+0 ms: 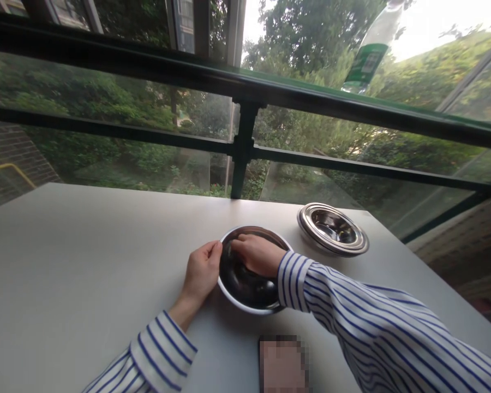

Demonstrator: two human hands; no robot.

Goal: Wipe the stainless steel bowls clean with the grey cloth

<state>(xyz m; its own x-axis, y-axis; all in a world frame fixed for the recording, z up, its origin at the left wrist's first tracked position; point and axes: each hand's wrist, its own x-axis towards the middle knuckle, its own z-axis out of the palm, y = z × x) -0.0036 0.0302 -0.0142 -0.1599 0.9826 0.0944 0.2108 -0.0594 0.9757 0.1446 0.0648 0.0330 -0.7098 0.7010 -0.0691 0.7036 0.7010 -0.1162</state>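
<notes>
A round metal bowl (245, 292) with a dark, shiny inside and a pale rim rests near the middle of the white table (106, 262). At its left edge, my left hand (202, 273) pinches the rim between thumb and fingers. My right hand (258, 255) reaches into the bowl from the right, with its fingers curled against the far left inner wall. Whatever those fingers may hold is hidden by the hand. Behind and to the right, a stack of shiny metal bowls (354, 246) sits on the table, apart from both hands.
A blurred, phone-shaped object (283, 365) lies at the table's near edge, below the bowl. Along the far side runs a dark green railing (245, 84) with glass panels. A clear plastic bottle with a green label (366, 63) stands on it at the upper right.
</notes>
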